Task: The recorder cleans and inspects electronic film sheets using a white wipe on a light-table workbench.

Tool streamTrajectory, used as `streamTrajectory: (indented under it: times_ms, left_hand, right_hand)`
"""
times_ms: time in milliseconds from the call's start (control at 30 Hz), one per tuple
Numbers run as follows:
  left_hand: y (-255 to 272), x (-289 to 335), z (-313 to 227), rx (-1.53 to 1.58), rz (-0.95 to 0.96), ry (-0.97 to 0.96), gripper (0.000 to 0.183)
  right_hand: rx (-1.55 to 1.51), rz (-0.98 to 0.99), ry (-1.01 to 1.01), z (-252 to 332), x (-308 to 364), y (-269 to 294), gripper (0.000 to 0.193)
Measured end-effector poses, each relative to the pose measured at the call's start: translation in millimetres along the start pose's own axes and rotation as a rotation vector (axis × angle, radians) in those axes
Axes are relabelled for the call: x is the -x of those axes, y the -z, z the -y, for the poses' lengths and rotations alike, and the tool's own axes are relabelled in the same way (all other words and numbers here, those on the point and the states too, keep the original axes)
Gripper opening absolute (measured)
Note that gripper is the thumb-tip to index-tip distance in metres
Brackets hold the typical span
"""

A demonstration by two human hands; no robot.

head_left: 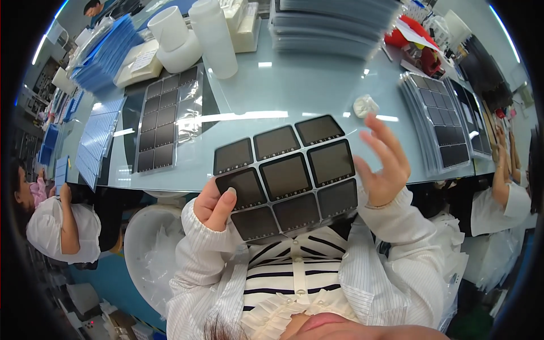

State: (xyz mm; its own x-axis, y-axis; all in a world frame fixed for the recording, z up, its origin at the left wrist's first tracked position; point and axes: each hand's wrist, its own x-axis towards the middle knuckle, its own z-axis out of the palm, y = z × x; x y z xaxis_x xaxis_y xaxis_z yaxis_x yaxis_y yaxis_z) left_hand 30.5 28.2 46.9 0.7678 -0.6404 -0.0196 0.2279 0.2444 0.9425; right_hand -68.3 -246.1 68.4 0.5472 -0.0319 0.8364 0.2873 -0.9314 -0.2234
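Observation:
A sheet of dark rectangular panels (pixel 285 177), set in rows with pale gaps between them, is held up in front of my chest. My left hand (pixel 215 205) grips its left edge, thumb on the front face and fingers behind. Just off the sheet's right edge is my right hand (pixel 385 164), raised with its fingers apart and nothing in them. A crumpled white wad (pixel 365 106) lies on the glassy table (pixel 272 93) beyond my right fingertips.
Similar dark sheets lie at left (pixel 158 122), and a stack (pixel 436 122) stands at right. Clear trays (pixel 334 28) are piled at the back. A white bottle (pixel 213 39) and blue sheets (pixel 105 54) stand back left. A white bin (pixel 150 243) with plastic film is below the table's edge. People sit on both sides.

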Motion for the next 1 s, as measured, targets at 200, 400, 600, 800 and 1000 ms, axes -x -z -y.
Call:
streamTrajectory:
  times_ms: [200,400,600,800,1000]
  left_hand:
    - [-9.0,-3.5,9.6,-0.374,-0.061,-0.194,0.053]
    - [-18.0,-5.3,11.0,-0.477,0.025,-0.253,0.061]
    - [-31.5,-5.8,7.2,-0.452,0.112,-0.153,0.079]
    - [-36.0,-9.6,4.8,-0.464,0.165,-0.168,0.085]
    - [-35.9,-12.3,2.6,-0.473,0.15,-0.137,0.084]
  right_hand:
    - [-1.021,0.131,-1.139,0.4,27.0,21.9,0.032]
    - [-0.944,0.144,-1.112,-0.7,44.9,38.2,0.024]
    - [-0.809,0.107,-1.069,-0.5,44.1,51.8,0.009]
    - [-0.796,0.106,-1.052,-11.5,49.7,58.0,0.012]
    - [-0.782,0.104,-1.045,-12.1,48.1,55.3,0.012]
